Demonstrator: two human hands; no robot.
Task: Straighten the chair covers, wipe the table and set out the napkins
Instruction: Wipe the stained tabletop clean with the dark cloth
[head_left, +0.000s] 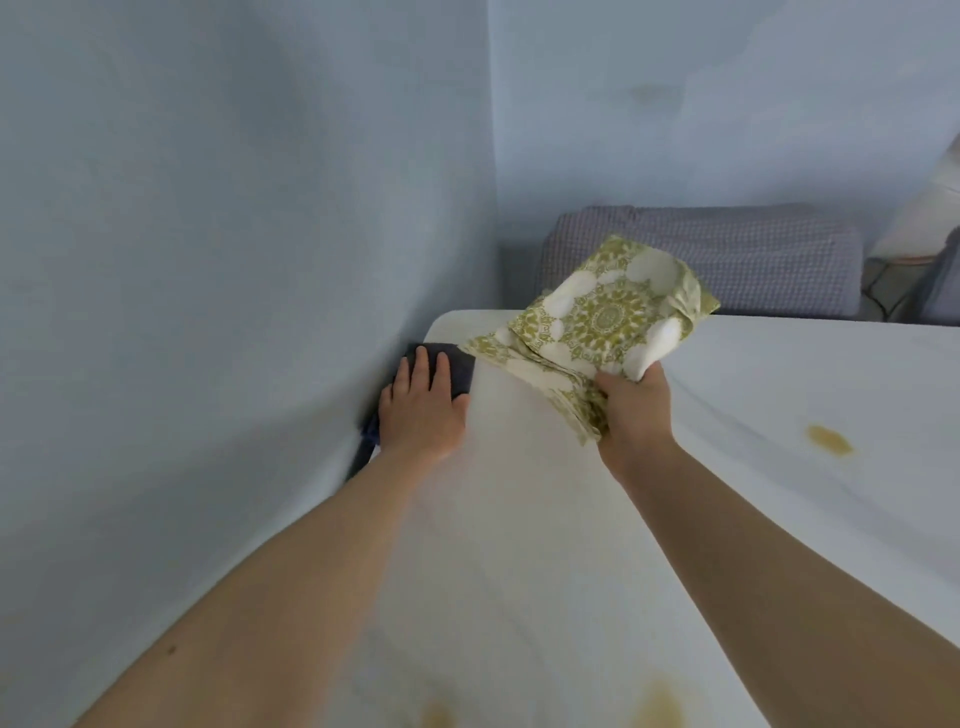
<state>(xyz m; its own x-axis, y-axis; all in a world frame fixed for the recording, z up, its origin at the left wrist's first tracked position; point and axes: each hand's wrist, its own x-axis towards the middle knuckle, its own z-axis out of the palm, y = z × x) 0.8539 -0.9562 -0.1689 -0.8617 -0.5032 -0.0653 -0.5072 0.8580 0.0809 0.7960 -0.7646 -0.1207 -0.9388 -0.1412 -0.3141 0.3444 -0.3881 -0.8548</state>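
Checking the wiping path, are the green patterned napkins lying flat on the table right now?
No, the right hand grips the bunched napkins and holds them lifted, tilted up over the table.

no readable text, labels, brands, numbers, or signs anywhere

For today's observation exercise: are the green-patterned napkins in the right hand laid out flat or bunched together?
Bunched together. The right hand grips the green-patterned napkins as a layered bundle held above the white table.
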